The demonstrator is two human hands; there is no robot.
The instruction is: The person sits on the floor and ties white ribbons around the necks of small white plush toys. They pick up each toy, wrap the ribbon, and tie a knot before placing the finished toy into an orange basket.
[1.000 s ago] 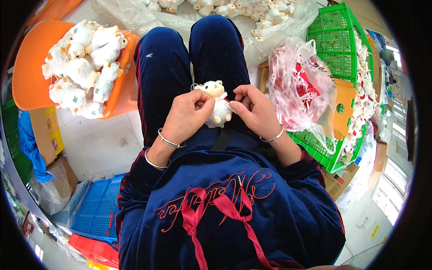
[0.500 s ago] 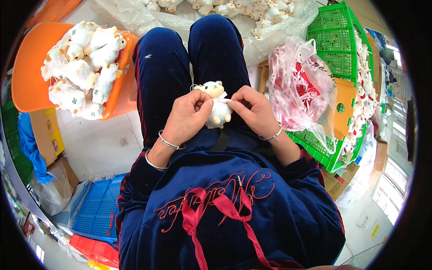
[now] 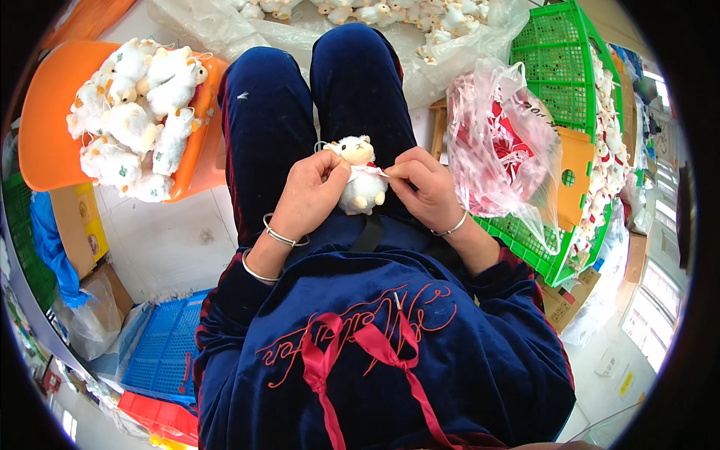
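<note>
The toy (image 3: 363, 196), a small white plush animal, is between the two hands, above the lap at the near end of the thighs (image 3: 270, 112); whether it rests on them cannot be told. Its sides have narrow room: the left hand (image 3: 304, 191) is against one, and the right hand (image 3: 426, 186) stands a little off the other. Beyond its head, the way runs along the thighs to the knees.

The toy's long axis runs away from the wearer, head on the far side and feet toward the body. Its face turns up. A pale ribbon (image 3: 366, 172) crosses its neck, with red showing above it.

The left hand is curled, thumb against forefinger, closed on the toy beside its neck; whether plush or ribbon is between the tips is hidden. The right hand pinches the ribbon's end between thumb and forefinger, drawing it out sideways.

Left of the left hand, toys (image 3: 135, 124) are heaped on an orange chair (image 3: 52, 112). Right of the right hand are a clear bag (image 3: 536, 176) of ribbons and a green crate (image 3: 551, 75).
</note>
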